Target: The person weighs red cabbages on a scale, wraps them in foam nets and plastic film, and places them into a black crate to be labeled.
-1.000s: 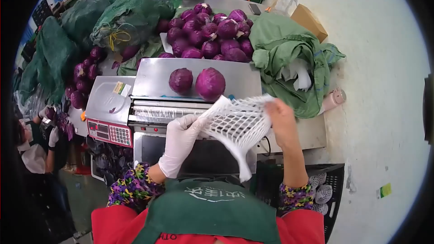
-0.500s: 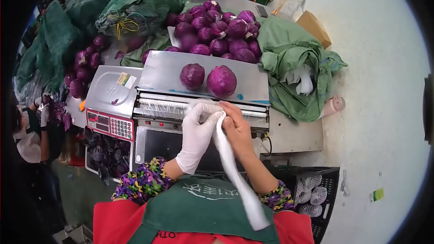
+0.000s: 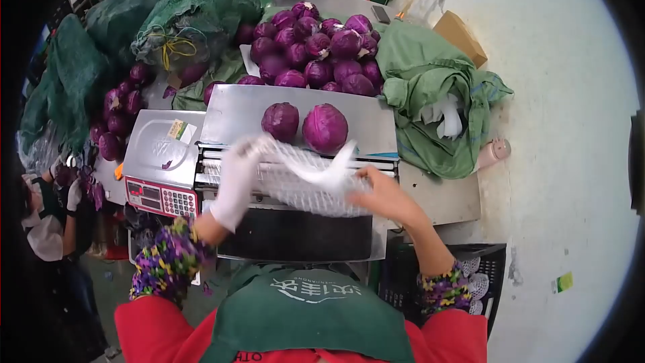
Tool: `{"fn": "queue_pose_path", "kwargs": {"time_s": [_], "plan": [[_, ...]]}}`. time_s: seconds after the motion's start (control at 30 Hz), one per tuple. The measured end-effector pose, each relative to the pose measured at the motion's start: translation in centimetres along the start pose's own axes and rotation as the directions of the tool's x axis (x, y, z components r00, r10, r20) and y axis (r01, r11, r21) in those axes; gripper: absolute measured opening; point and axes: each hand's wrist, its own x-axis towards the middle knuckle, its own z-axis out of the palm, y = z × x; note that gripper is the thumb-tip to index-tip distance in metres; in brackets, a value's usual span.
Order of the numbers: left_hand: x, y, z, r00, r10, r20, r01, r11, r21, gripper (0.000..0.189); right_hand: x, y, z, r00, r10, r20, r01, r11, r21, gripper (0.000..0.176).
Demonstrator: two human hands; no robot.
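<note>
My left hand (image 3: 236, 178), in a white glove, pinches one end of a white foam net (image 3: 302, 185), which is spread wide and blurred over the front of the wrapping machine. At the net's other end my bare right hand (image 3: 381, 193) has its fingers closed on the mesh. Two purple cabbages rest on the machine's metal top (image 3: 235, 111) just beyond the net, a darker one (image 3: 280, 122) on the left and a brighter one (image 3: 325, 128) on the right. The net hides part of the rollers.
A scale (image 3: 161, 148) stands left of the machine. Behind are a pile of purple cabbages (image 3: 316, 47) and green mesh bags (image 3: 195, 13). To the right lie a green sack (image 3: 430, 87) and a pink bottle (image 3: 495, 152); below is a black crate (image 3: 494, 275). A co-worker (image 3: 50, 215) is at far left.
My hands have moved apart, left hand to the left and right hand to the right. The foam net, a narrow hanging strip before, is now stretched out between them.
</note>
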Motion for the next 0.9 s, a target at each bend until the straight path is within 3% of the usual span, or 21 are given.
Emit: {"fn": "queue_pose_path", "kwargs": {"time_s": [0.07,0.1,0.13,0.17,0.27,0.3,0.33,0.37,0.4,0.47,0.5,0.53,0.57,0.6,0.67,0.73,0.77,0.8,0.83,0.87,0.9], "plan": [[4.4,-1.4,-0.8,0.957,0.221,-0.189,-0.173,0.955,0.243,0.034,3.5,-1.1,-1.7,0.982,0.172,-0.080,-0.167,0.984,0.065,0.039],[6.0,-1.7,-0.7,0.956,0.222,-0.190,-0.175,0.955,0.239,0.034,5.1,-1.6,-2.1,0.974,0.129,-0.185,-0.111,0.989,0.102,0.042],[7.5,-1.8,-0.5,0.965,0.143,-0.219,-0.104,0.979,0.178,0.034,6.6,-2.1,-2.5,0.953,0.086,-0.291,-0.049,0.990,0.132,0.046],[8.7,-2.0,-0.5,0.969,0.060,-0.241,-0.032,0.993,0.116,0.034,8.4,-1.4,-2.7,0.952,0.084,-0.294,-0.047,0.990,0.131,0.046],[11.3,-3.6,-0.5,0.988,-0.008,-0.154,0.035,0.984,0.176,0.037,12.5,1.0,-1.8,0.941,0.136,-0.309,-0.144,0.990,-0.005,0.057],[11.7,-3.6,-0.5,0.987,-0.006,-0.159,0.034,0.984,0.174,0.037,13.4,0.7,-1.4,0.935,0.330,-0.128,-0.303,0.934,0.190,0.059],[12.1,-3.5,-0.3,0.985,-0.111,-0.135,0.123,0.988,0.089,0.037,14.4,0.6,-0.9,0.878,0.471,0.087,-0.470,0.814,0.341,0.062],[12.4,-3.3,-0.1,0.972,-0.212,-0.100,0.213,0.977,0.007,0.038,16.0,2.0,0.6,0.844,0.495,0.206,-0.524,0.683,0.509,0.062],[12.7,-3.2,0.0,0.950,-0.308,-0.057,0.304,0.950,-0.070,0.038,15.9,1.7,1.1,0.847,0.490,0.207,-0.521,0.687,0.507,0.062],[12.8,-3.2,-0.5,0.907,-0.419,0.040,0.413,0.867,-0.280,0.033,14.2,0.5,1.7,0.906,0.355,0.233,-0.362,0.359,0.861,0.060],[11.9,-2.8,-0.5,0.914,-0.357,0.191,0.405,0.813,-0.418,0.034,13.0,-0.8,1.2,0.907,0.349,0.237,-0.364,0.363,0.858,0.060],[10.2,-2.1,-0.5,0.905,-0.275,0.324,0.416,0.730,-0.542,0.035,11.0,-2.6,0.3,0.947,0.243,0.209,-0.284,0.340,0.896,0.058],[8.0,-1.3,-0.9,0.903,-0.294,0.314,0.425,0.722,-0.547,0.035,8.9,-3.8,-0.3,0.973,0.142,0.180,-0.215,0.301,0.929,0.057],[5.6,-0.3,-1.3,0.853,-0.346,0.390,0.518,0.653,-0.553,0.037,7.1,-4.3,-0.7,0.967,0.150,0.204,-0.240,0.291,0.926,0.057],[1.7,-1.2,-2.6,0.739,-0.393,0.547,0.673,0.445,-0.591,0.039,3.6,-4.5,-0.8,0.875,0.048,0.482,-0.483,0.143,0.864,0.057],[-2.9,-2.4,-3.2,0.708,-0.445,0.548,0.707,0.447,-0.548,0.037,0.4,-4.9,1.6,0.772,0.065,0.632,-0.633,0.005,0.774,0.052],[-4.8,-3.1,-3.5,0.682,-0.459,0.570,0.731,0.449,-0.514,0.037,-1.6,-6.4,2.1,0.806,0.151,0.572,-0.590,0.277,0.758,0.051],[-6.6,-3.7,-3.8,0.657,-0.470,0.590,0.753,0.451,-0.479,0.038,-3.4,-8.3,2.5,0.806,0.174,0.566,-0.592,0.208,0.779,0.047],[-8.0,-5.9,-4.4,0.651,-0.474,0.593,0.756,0.333,-0.564,0.038,-4.2,-5.6,5.7,0.844,0.122,0.522,-0.536,0.241,0.809,0.046],[-8.5,-8.5,-5.1,0.633,-0.324,0.703,0.774,0.242,-0.586,0.038,-4.7,-2.4,9.0,0.877,0.070,0.475,-0.475,0.268,0.838,0.045],[-9.7,-10.7,-6.0,0.643,-0.250,0.723,0.763,0.291,-0.577,0.038,-4.5,-3.0,8.7,0.909,0.023,0.416,-0.401,0.313,0.861,0.048]]}}
